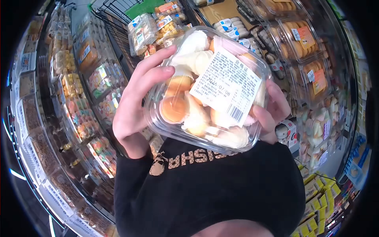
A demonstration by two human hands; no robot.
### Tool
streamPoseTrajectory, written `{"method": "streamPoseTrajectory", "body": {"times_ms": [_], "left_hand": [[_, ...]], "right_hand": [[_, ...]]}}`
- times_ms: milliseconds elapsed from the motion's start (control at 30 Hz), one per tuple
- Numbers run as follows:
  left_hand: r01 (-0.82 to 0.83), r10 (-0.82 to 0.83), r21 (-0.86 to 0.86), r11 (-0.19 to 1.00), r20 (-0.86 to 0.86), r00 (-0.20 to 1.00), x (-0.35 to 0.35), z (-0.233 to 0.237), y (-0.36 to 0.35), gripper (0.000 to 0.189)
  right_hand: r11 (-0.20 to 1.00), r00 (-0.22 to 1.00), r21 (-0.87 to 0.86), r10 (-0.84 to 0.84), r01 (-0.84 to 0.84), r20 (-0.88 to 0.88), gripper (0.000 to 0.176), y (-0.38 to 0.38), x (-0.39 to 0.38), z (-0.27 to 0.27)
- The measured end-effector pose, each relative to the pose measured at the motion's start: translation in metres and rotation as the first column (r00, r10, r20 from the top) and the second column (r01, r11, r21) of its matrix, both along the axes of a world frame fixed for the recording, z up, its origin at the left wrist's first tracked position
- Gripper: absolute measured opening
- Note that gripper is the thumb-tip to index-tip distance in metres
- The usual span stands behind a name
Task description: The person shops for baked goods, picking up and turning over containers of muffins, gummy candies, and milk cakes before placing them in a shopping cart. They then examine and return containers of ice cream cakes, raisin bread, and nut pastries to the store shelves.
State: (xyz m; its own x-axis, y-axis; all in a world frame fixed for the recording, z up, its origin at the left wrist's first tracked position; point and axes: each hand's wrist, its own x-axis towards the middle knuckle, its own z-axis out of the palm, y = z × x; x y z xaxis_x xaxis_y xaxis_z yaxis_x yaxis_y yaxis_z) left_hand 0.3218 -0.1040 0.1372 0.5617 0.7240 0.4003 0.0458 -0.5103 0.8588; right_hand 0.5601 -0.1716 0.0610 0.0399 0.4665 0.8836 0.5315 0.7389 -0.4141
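I hold up a clear plastic clamshell box (177, 122) close to the camera. Small round cream-filled pastries fill it. A white printed label (226, 85) with a date and a barcode is stuck on its lid. My left hand (136, 104) grips the box's left side, fingers curled over the top edge. My right hand (272, 112) holds the right side, fingers wrapped around the rim. My black sleeves (209, 185) with lettering fill the lower part of the view.
Shelves (85, 102) of boxed pastries and sweets run down the left. More clear boxes of baked goods (302, 39) lie behind on the right. A wire rack (114, 23) stands at the top. Yellow packets (316, 201) sit at the lower right.
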Motion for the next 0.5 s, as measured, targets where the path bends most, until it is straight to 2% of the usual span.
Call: {"method": "streamPoseTrajectory", "body": {"times_ms": [33, 100, 200, 300, 433, 500], "left_hand": [[-0.042, 0.042, 0.001, 0.999, -0.031, 0.999, 0.001, -0.001, -0.004, 0.052], [-0.039, 0.04, 0.03, 0.999, -0.038, 0.998, 0.003, -0.001, -0.005, 0.051], [-0.014, 0.017, 0.049, 0.999, -0.055, 0.998, 0.006, 0.0, -0.002, 0.051], [0.057, -0.054, 0.051, 0.997, -0.071, 0.996, 0.011, 0.001, 0.003, 0.052], [0.026, -0.018, 0.105, 0.994, -0.077, 0.997, 0.023, -0.001, -0.001, 0.056], [-0.002, 0.011, 0.127, 0.992, -0.066, 0.998, 0.029, -0.005, -0.003, 0.057]], "right_hand": [[1.0, 1.0, 0.005, -0.005, 0.005, -0.005, 0.038, -0.002, 0.004, -0.001], [1.0, 0.995, -0.009, 0.0, 0.001, 0.104, 0.038, -0.008, 0.012, -0.001], [0.997, 0.992, -0.045, -0.064, 0.069, 0.112, 0.041, -0.014, 0.008, 0.006], [0.995, 0.992, 0.003, -0.101, 0.101, 0.071, 0.041, -0.013, 0.008, 0.005], [0.991, 0.989, -0.039, -0.122, 0.126, 0.088, 0.039, -0.019, 0.018, 0.01], [0.992, 0.987, 0.007, -0.124, 0.124, 0.105, 0.04, -0.019, 0.023, 0.009]]}}
